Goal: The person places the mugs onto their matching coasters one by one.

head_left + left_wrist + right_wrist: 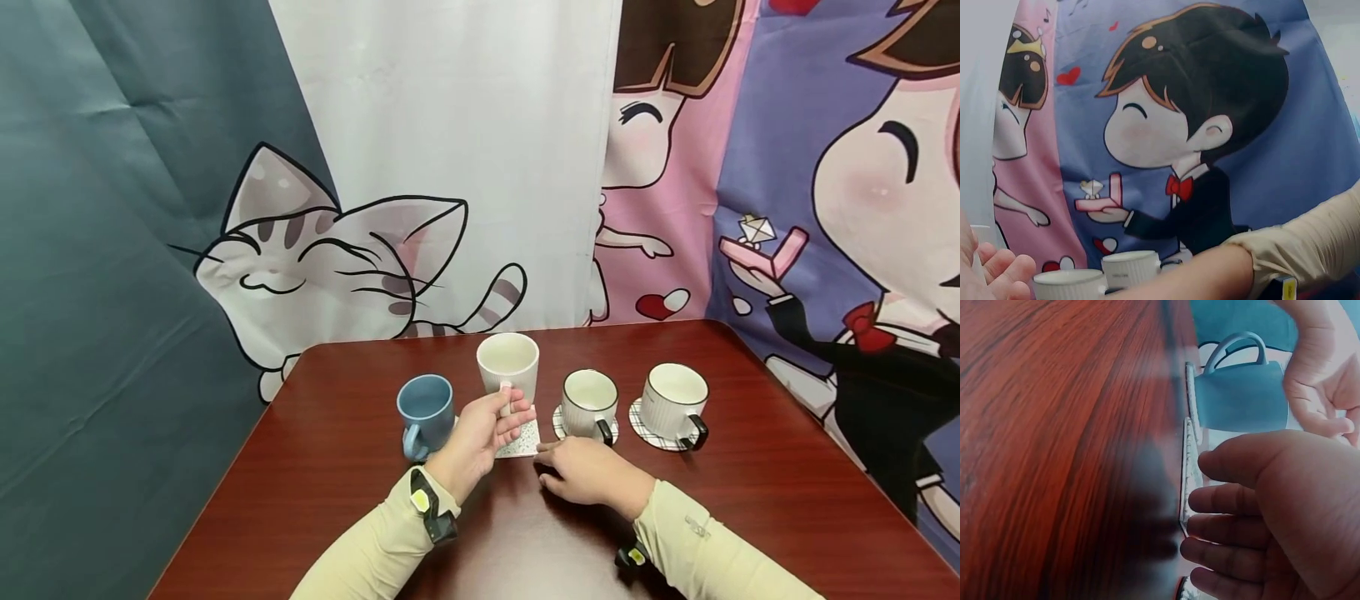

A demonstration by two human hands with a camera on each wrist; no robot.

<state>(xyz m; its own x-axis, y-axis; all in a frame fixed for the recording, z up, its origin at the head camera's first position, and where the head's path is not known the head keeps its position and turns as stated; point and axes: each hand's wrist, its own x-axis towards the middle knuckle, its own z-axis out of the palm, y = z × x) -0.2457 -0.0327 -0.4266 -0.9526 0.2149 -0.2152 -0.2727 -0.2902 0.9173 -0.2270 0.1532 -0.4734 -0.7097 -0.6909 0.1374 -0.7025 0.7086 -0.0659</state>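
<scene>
My left hand (pixel 474 433) pinches the handle of a tall white mug (pixel 508 358) in the head view. The mug is upright, over the back part of a square speckled coaster (pixel 520 442). My right hand (pixel 592 471) is low over the table, its fingertips right at the coaster's near right corner. The right wrist view has the fingers (pixel 1229 528) of that hand reaching out fairly straight beside the coaster's edge (pixel 1190 475). Only some fingers (pixel 1007 272) of the left hand show in the left wrist view, and the held mug is mostly hidden there.
Left of the coaster stands a blue mug (pixel 425 408), with a coaster partly under it. Two white mugs with black handles, a nearer one (pixel 588 400) and one farther right (pixel 673 398), stand on round checked coasters. A printed cloth (pixel 450 125) hangs behind the dark red table (pixel 337 500).
</scene>
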